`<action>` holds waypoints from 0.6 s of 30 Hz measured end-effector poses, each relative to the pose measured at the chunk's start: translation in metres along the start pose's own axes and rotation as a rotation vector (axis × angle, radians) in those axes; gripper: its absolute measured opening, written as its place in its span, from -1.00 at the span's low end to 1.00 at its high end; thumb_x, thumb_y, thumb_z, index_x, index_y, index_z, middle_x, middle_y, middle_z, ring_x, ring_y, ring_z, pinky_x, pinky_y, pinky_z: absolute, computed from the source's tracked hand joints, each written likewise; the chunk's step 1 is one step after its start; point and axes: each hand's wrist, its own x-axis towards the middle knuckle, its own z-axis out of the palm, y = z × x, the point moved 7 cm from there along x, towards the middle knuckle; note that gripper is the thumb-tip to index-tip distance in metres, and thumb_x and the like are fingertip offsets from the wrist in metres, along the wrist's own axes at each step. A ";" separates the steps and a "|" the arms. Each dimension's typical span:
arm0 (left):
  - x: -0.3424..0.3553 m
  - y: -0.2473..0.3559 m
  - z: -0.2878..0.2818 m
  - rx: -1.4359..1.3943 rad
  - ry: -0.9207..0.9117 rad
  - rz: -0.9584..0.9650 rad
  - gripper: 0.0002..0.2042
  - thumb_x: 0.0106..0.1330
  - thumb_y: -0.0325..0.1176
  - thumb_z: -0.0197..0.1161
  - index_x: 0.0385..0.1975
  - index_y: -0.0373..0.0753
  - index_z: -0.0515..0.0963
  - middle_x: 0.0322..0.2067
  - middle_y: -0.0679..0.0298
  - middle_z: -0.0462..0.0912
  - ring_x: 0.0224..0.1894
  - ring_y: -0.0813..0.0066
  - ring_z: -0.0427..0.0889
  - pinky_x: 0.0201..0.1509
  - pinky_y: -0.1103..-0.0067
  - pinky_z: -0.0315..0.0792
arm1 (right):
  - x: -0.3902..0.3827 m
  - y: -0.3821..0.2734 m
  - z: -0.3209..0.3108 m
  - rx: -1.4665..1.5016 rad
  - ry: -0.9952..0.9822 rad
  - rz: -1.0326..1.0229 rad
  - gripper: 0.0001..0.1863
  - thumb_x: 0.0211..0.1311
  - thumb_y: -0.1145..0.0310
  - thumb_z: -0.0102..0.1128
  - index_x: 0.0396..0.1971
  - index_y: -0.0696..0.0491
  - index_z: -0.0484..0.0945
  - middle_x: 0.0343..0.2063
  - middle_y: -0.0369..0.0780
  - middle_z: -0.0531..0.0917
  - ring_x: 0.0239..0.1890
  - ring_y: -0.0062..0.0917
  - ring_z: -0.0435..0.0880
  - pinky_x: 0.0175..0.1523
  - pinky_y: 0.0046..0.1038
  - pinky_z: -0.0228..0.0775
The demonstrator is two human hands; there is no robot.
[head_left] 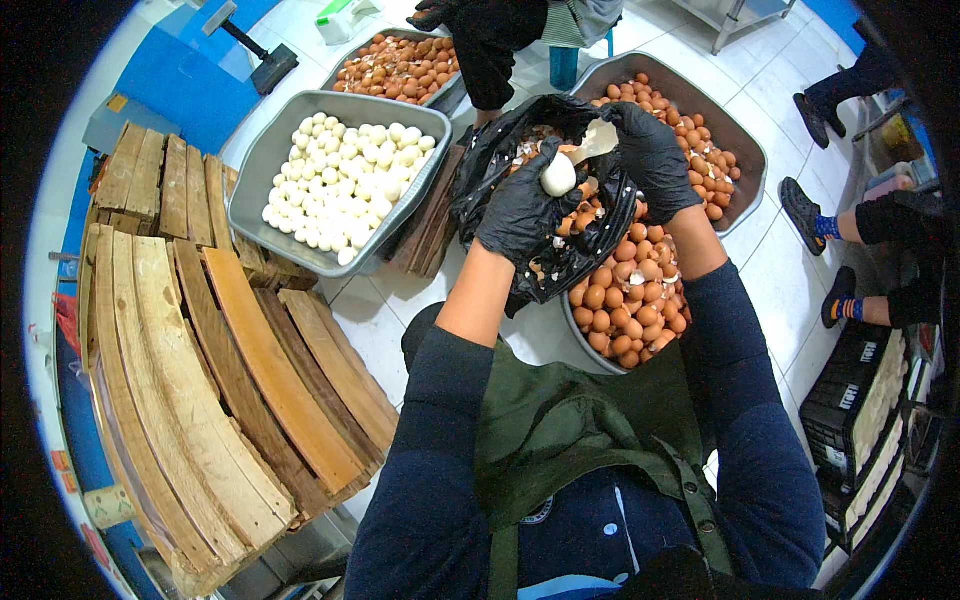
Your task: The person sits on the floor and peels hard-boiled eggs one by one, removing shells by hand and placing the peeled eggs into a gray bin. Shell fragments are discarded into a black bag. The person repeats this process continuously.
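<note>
My left hand (520,215), in a black glove, is closed round a white peeled egg (558,175) above a black plastic bag (505,280) holding broken brown shells (585,205). My right hand (650,155), also gloved, pinches a pale torn piece of shell or membrane (600,137) beside the egg. Below the bag, a grey tub (576,338) is heaped with brown eggs (625,310), some cracked. A second grey tub (750,175) of brown eggs lies behind my right hand.
A grey tub (240,215) of peeled white eggs is at left, with another brown-egg tub (430,40) behind it. Stacked wooden slats (230,390) fill the lower left. Other people's legs (490,50) show at top and right (880,215). Black crates (840,410) stand at lower right.
</note>
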 end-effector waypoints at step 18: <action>0.003 -0.006 -0.013 -0.163 0.102 0.083 -0.47 0.03 -0.48 0.33 0.08 -0.26 0.42 0.05 0.14 0.49 0.09 0.25 0.46 0.24 0.44 0.29 | -0.012 -0.001 0.053 -0.058 -0.025 -0.123 -0.67 0.25 0.34 -0.03 -0.02 0.09 0.46 -0.07 -0.04 0.53 -0.04 -0.16 0.54 0.08 -0.29 0.37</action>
